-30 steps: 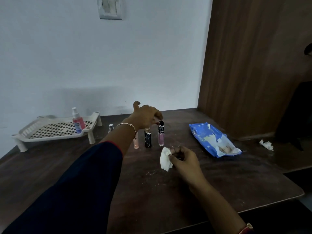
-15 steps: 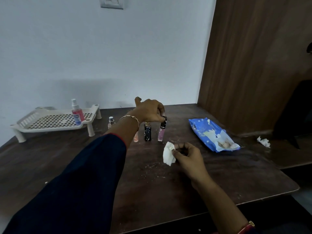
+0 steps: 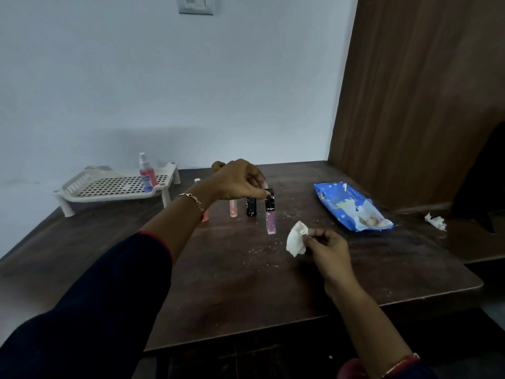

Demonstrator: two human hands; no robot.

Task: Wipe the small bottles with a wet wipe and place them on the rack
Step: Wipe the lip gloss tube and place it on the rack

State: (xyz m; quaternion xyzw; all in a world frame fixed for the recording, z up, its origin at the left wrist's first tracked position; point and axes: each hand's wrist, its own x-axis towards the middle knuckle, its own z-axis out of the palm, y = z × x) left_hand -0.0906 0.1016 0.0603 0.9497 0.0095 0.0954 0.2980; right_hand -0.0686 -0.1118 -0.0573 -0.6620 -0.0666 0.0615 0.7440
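**One pink tube held by its cap, one wipe held beside it**

I count six small bottles. One red spray bottle [image 3: 146,175] stands upright on the single white slotted rack [image 3: 82,183], at the far left of the dark wooden desk [image 3: 246,283]. The other five are mid-desk. One is a white-capped bottle [image 3: 197,180], mostly hidden behind my left arm. One is an orange bottle [image 3: 205,216], half covered by my wrist. The other three are a peach tube [image 3: 233,208], a black bottle [image 3: 251,206] and a pink tube [image 3: 270,218].

My left grip [image 3: 237,180] pinches the pink tube by its black cap. Its long axis runs close to vertical, cap up and base down, and it sits nearer to me than the row. I cannot tell whether its base touches the desk.

My right grip [image 3: 328,250] pinches one folded white wet wipe [image 3: 296,239], just right of the pink tube and apart from it.

One blue wipe packet [image 3: 352,206] lies flat at the right. One crumpled wipe [image 3: 435,221] lies beyond it, near a wooden panel [image 3: 410,105]. Between the pink tube and the rack stand the other bottles and my own left forearm.
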